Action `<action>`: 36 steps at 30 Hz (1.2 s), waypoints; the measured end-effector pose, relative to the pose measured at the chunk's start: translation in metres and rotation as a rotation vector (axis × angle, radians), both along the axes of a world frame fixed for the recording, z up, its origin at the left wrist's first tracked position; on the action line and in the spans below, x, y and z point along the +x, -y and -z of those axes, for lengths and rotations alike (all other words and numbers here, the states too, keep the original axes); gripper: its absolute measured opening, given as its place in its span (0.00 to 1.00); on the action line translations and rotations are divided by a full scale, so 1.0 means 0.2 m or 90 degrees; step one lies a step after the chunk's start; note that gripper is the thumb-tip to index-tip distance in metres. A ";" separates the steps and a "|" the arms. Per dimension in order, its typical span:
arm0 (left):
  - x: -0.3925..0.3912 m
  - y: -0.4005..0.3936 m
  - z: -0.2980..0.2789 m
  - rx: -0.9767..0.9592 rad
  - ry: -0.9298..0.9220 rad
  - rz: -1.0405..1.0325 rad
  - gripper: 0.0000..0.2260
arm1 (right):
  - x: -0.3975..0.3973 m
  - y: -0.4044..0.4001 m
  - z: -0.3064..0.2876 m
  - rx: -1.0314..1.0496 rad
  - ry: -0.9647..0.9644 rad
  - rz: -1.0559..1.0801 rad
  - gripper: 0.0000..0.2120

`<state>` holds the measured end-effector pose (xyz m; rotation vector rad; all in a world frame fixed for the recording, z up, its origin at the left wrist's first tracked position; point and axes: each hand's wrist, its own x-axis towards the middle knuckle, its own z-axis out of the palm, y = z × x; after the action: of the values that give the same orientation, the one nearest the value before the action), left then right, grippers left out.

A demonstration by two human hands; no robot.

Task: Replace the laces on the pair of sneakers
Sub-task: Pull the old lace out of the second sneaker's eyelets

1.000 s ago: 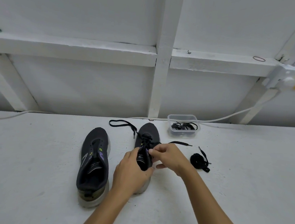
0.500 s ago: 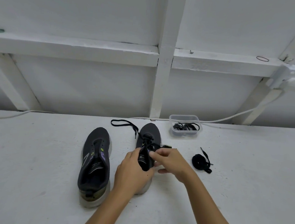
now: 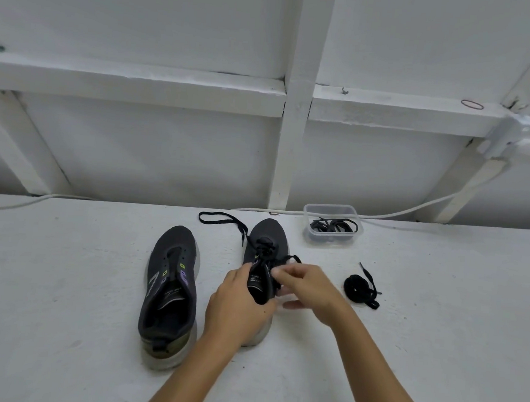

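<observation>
No legible text, brand name, number or sign. Left sneaker [image 3: 170, 291]: pale marking on the insole and a white stripe mark on its side, both too small and blurred to read. Right sneaker [image 3: 263, 264]: small pale label on the tongue, unreadable. Clear plastic container [image 3: 332, 224]: no label showing.

The two sneakers [image 3: 170, 291] [image 3: 269, 233] have dark, matt cloth uppers and pale, scuffed rubbery soles. The laces [image 3: 361, 287] are flat black woven cloth. At upper right of the table [image 3: 61, 280], which is matt, white and slightly rough, stands a clear, glossy plastic tub [image 3: 332, 211]. The wall's painted beams [image 3: 133, 82] look chalky.
</observation>
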<state>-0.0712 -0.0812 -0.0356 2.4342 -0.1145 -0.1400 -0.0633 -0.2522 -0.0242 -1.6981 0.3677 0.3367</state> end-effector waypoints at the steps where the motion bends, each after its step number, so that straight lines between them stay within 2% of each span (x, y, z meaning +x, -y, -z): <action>1: 0.00 0.00 0.00 -0.001 0.002 0.001 0.32 | 0.00 -0.02 0.01 0.001 0.020 -0.010 0.05; 4: 0.00 0.00 0.00 -0.001 0.003 0.002 0.32 | 0.00 -0.04 0.01 -0.038 0.081 -0.024 0.04; 7: 0.00 0.00 0.00 -0.001 0.000 0.002 0.33 | 0.03 -0.01 0.01 -0.183 0.122 -0.034 0.06; 11: 0.01 0.00 0.00 0.001 -0.008 0.005 0.36 | 0.07 0.05 0.02 -0.260 0.207 0.259 0.05; 12: 0.01 0.00 0.00 0.003 -0.009 0.006 0.36 | 0.07 0.06 0.02 -0.284 0.200 0.293 0.04; 15: 0.02 -0.01 -0.01 -0.003 -0.017 0.005 0.36 | 0.06 0.05 0.07 -0.436 0.118 0.216 0.06; 17: 0.02 -0.01 -0.01 -0.003 -0.017 0.006 0.35 | 0.03 0.02 0.09 -0.510 0.151 0.186 0.08; 20: 0.01 0.00 -0.02 0.012 -0.008 0.010 0.32 | 0.01 0.02 0.08 -0.395 0.288 0.066 0.09; 22: 0.01 0.00 -0.03 0.016 -0.007 0.009 0.31 | 0.00 0.02 0.07 -0.330 0.278 -0.041 0.10; 24: 0.01 0.00 -0.03 0.017 -0.007 0.011 0.30 | 0.00 0.01 0.07 -0.316 0.272 -0.080 0.09; 27: 0.00 0.00 -0.03 0.013 -0.009 0.013 0.30 | 0.00 0.01 0.07 -0.318 0.286 -0.087 0.11; 31: 0.00 0.00 -0.03 0.014 -0.015 0.008 0.31 | 0.01 0.03 0.05 -0.394 0.311 -0.069 0.03; 34: 0.01 0.01 -0.03 0.016 -0.014 0.008 0.31 | -0.01 0.05 0.06 -0.349 0.278 0.016 0.05; 36: 0.01 0.00 -0.03 0.021 -0.015 0.014 0.33 | -0.02 0.04 0.07 -0.315 0.246 0.028 0.06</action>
<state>-0.0696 -0.0821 -0.0287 2.4635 -0.1300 -0.1817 -0.0673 -0.2610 -0.0388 -2.1822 0.2078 -0.1321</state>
